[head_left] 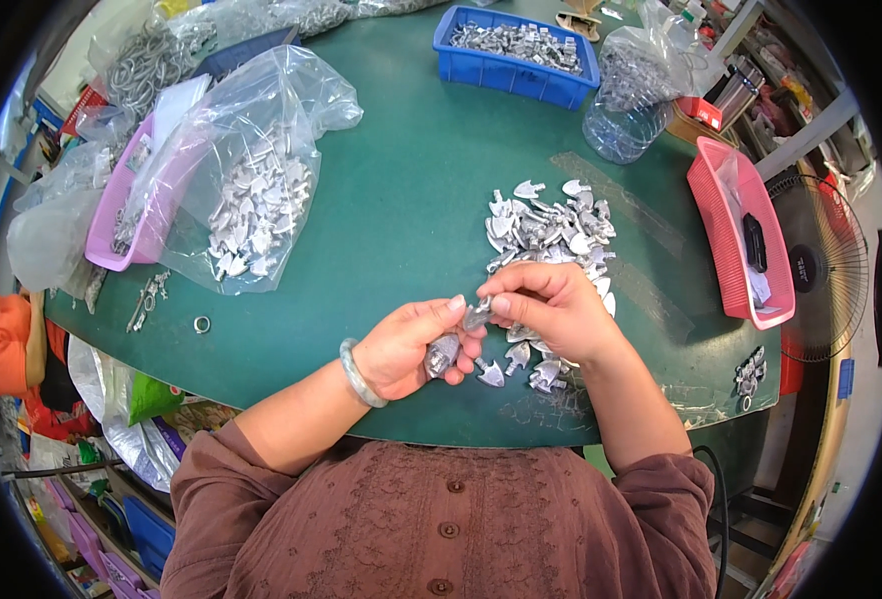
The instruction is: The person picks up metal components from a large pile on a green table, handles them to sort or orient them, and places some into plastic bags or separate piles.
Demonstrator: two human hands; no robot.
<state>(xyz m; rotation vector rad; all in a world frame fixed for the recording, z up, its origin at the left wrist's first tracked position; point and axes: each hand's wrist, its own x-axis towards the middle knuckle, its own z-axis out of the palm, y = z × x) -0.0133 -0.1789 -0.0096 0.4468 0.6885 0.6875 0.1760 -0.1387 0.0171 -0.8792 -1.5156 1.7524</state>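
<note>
Small shiny metal piece (477, 316) between left hand (408, 346) and right hand (551, 309).

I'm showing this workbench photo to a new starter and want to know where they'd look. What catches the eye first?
First, the two hands meeting at the table's near edge: the left hand and right hand pinch small silvery metal pieces between them. Just behind lies a loose heap of flat silvery metal parts on the green tabletop. To the left sits a clear plastic bag of similar parts, and a blue plastic tray stands at the far side.
</note>
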